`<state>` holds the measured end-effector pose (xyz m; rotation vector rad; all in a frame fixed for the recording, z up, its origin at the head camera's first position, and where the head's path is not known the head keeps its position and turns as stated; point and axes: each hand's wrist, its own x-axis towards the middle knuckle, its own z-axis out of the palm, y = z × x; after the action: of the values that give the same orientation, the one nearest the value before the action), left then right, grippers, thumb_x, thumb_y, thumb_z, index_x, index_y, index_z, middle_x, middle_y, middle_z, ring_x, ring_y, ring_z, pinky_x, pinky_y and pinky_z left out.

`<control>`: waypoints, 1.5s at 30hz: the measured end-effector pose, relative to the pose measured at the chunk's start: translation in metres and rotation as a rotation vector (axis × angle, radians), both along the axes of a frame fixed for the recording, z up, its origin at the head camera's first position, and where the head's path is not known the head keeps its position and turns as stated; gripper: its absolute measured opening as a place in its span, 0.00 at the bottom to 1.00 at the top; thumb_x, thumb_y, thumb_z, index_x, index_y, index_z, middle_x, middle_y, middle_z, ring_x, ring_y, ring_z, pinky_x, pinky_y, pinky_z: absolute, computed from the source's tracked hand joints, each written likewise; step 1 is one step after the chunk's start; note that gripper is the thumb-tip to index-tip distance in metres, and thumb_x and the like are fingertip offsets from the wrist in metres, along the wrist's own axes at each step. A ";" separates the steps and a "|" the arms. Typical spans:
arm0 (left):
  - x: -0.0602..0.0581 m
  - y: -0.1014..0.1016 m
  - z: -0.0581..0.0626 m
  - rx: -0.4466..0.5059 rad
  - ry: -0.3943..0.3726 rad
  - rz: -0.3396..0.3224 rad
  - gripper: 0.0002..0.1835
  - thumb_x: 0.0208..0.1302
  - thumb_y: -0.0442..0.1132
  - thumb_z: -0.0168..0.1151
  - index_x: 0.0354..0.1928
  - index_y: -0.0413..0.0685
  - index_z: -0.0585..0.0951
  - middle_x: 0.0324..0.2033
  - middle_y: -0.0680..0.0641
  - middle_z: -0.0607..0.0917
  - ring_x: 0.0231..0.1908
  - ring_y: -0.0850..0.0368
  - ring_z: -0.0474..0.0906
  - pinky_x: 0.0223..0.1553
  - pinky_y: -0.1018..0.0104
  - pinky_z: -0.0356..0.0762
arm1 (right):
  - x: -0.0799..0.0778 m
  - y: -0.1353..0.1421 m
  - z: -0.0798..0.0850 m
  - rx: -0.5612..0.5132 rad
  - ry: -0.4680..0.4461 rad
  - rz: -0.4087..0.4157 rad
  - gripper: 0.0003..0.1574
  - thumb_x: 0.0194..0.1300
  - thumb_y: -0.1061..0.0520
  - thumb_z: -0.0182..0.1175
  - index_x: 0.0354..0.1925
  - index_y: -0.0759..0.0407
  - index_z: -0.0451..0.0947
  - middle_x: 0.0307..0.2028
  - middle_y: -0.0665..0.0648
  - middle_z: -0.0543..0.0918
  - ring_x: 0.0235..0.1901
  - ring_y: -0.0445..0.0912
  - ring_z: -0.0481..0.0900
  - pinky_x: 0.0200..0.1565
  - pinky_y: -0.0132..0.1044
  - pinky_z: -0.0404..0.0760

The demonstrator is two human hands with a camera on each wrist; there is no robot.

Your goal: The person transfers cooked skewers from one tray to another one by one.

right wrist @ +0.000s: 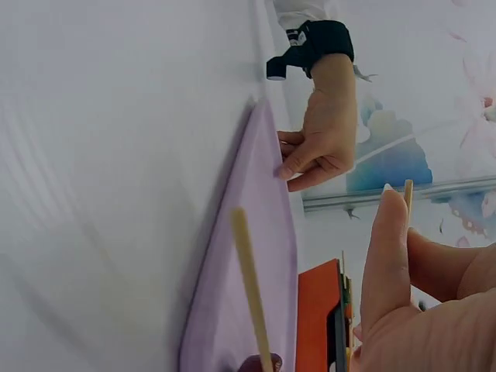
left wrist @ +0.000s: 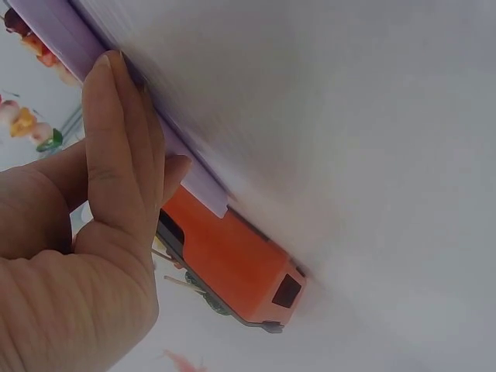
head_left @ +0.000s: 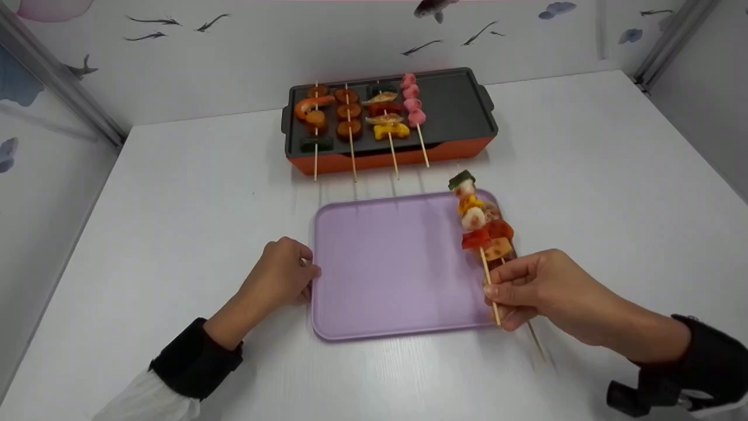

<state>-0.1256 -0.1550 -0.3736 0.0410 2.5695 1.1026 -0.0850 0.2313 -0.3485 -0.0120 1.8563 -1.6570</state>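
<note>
A lilac tray (head_left: 380, 263) lies flat on the table. My left hand (head_left: 283, 269) holds its left rim, with the fingers along the edge in the left wrist view. Between thumb and fingers, my right hand (head_left: 540, 286) pinches the bare stick of a skewer (head_left: 473, 219) with green, white, yellow and red pieces, above the tray's right side. Beneath it, partly hidden by the hand, another skewer (head_left: 498, 248) lies along the right rim, its stick (right wrist: 252, 287) reaching past the front of the tray.
Behind the tray stands an orange toy grill (head_left: 391, 158) with a dark top. Several skewers lie on its left and middle part, including one of pink balls (head_left: 413, 105) and one of round brown slices (head_left: 349, 111); their sticks overhang the front. Patterned panels (head_left: 350, 47) border the white table.
</note>
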 end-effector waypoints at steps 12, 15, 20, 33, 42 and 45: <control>0.000 0.000 0.000 0.006 -0.010 0.012 0.05 0.69 0.24 0.63 0.43 0.29 0.85 0.21 0.45 0.87 0.18 0.56 0.84 0.21 0.70 0.81 | 0.011 -0.008 -0.015 0.151 -0.007 0.071 0.18 0.71 0.59 0.69 0.49 0.74 0.83 0.30 0.60 0.89 0.26 0.45 0.87 0.27 0.36 0.87; 0.000 0.000 0.000 0.000 -0.007 0.004 0.04 0.69 0.24 0.63 0.41 0.30 0.86 0.20 0.45 0.87 0.18 0.56 0.84 0.21 0.70 0.81 | 0.011 -0.010 -0.015 0.206 0.023 0.104 0.16 0.70 0.58 0.70 0.46 0.72 0.85 0.30 0.60 0.89 0.25 0.46 0.87 0.27 0.37 0.87; 0.000 -0.001 0.001 -0.008 -0.004 -0.005 0.04 0.69 0.24 0.63 0.40 0.30 0.86 0.20 0.45 0.87 0.18 0.56 0.84 0.21 0.70 0.81 | 0.010 -0.014 -0.010 0.377 0.103 0.202 0.16 0.71 0.51 0.70 0.34 0.64 0.88 0.24 0.58 0.87 0.20 0.46 0.85 0.20 0.34 0.82; 0.000 0.000 0.001 0.015 -0.032 0.002 0.07 0.70 0.25 0.63 0.32 0.34 0.84 0.18 0.46 0.85 0.17 0.57 0.82 0.22 0.69 0.81 | 0.017 -0.023 -0.011 0.719 0.432 0.313 0.19 0.68 0.56 0.68 0.18 0.48 0.84 0.11 0.43 0.76 0.11 0.39 0.71 0.15 0.29 0.64; 0.000 0.000 0.001 0.005 -0.036 0.003 0.04 0.70 0.25 0.63 0.36 0.34 0.85 0.19 0.46 0.86 0.17 0.57 0.83 0.22 0.68 0.82 | 0.017 -0.026 -0.014 0.801 0.507 0.378 0.15 0.66 0.57 0.70 0.21 0.49 0.88 0.10 0.41 0.66 0.13 0.38 0.63 0.17 0.30 0.58; 0.001 0.000 0.001 0.009 -0.037 0.004 0.05 0.70 0.25 0.63 0.35 0.34 0.85 0.19 0.46 0.85 0.17 0.57 0.82 0.22 0.68 0.82 | 0.018 -0.026 -0.013 0.815 0.540 0.398 0.15 0.66 0.56 0.71 0.21 0.49 0.88 0.10 0.41 0.65 0.13 0.38 0.62 0.17 0.30 0.58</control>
<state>-0.1248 -0.1551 -0.3722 0.0177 2.5333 1.1056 -0.0674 0.2051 -0.3620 -0.4867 2.5971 -0.5762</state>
